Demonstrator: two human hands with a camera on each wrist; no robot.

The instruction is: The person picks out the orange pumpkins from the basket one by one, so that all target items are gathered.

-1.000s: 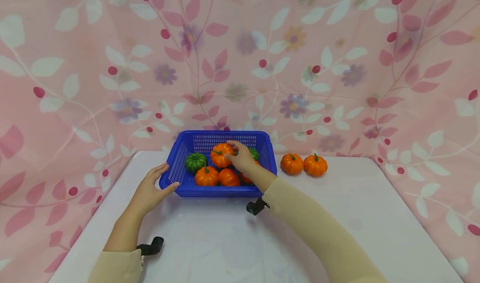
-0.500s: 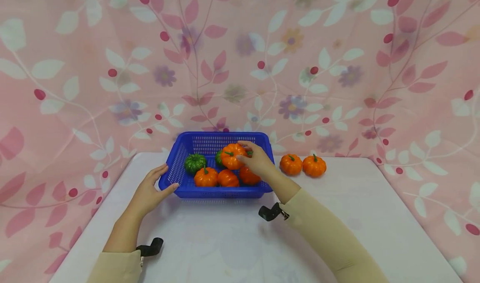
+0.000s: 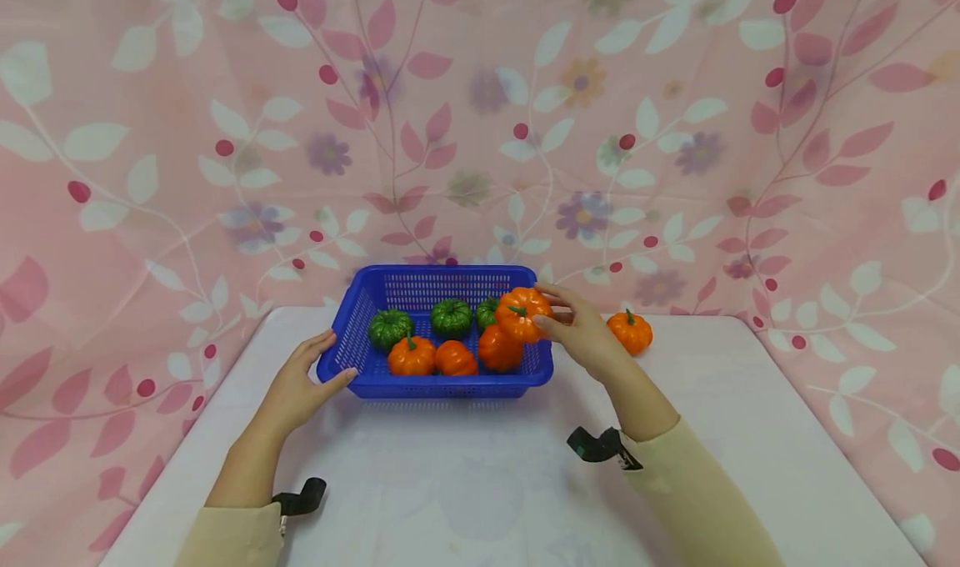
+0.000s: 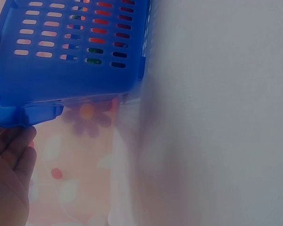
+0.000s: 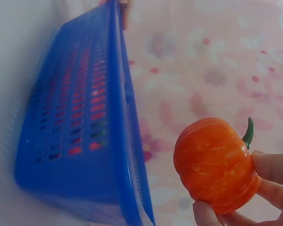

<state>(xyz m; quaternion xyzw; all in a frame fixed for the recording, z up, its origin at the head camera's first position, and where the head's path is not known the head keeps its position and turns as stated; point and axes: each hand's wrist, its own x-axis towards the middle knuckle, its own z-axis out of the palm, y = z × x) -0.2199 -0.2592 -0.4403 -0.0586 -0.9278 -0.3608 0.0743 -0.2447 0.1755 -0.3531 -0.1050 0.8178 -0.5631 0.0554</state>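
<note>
In the head view my right hand (image 3: 581,329) pinches a small orange pumpkin (image 3: 522,314) over the right end of the blue plastic basket (image 3: 442,388). The right wrist view shows this pumpkin (image 5: 214,165) between thumb and fingers, its green stem sticking out, above the rim. Fairly straight fingers of my left hand (image 3: 300,383) touch the basket's left rim, the thumb at the front corner. Inside are three green pumpkins, one of them (image 3: 451,318) in the middle, and three orange ones, one (image 3: 412,356) at the front left.
On the white table (image 3: 480,484), right of the basket, sits another orange pumpkin (image 3: 630,333). An orange one beside it is mostly hidden behind my right hand. A pink floral curtain (image 3: 480,133) hangs behind the table. Each wrist bears a black camera mount.
My right hand has carried the orange pumpkin from the middle of the basket to its right end, uncovering the green pumpkins behind. My left hand has stayed at the left rim.
</note>
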